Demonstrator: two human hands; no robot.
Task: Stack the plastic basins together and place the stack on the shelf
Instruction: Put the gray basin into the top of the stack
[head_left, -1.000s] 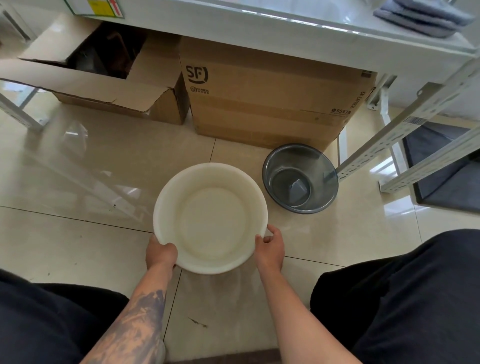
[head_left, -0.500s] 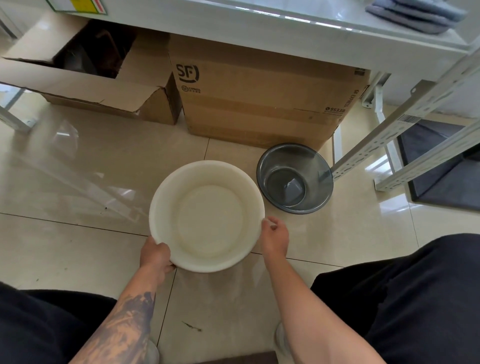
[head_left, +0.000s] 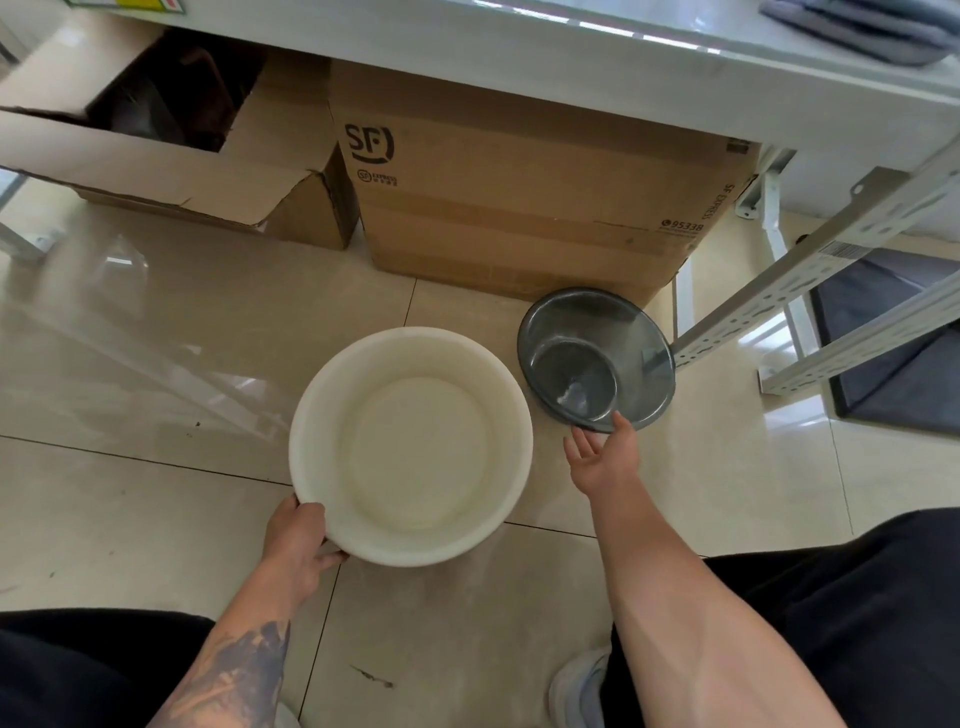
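White plastic fills the centre of the frame: a round white basin (head_left: 410, 447) sits on the glossy beige floor tiles (head_left: 130, 499), its near-left rim gripped by the person's left hand (head_left: 298, 538), fingers curled under the edge. Just right of it, a smaller grey translucent basin (head_left: 596, 359) rests on the floor against a sealed cardboard box (head_left: 524, 208). The right hand (head_left: 602, 454) reaches toward it, open with fingers spread, fingertips at the grey basin's near rim and holding nothing. An open cardboard carton (head_left: 171, 156) stands at upper left. White slotted shelf rails (head_left: 810, 270) cross the right of the frame.
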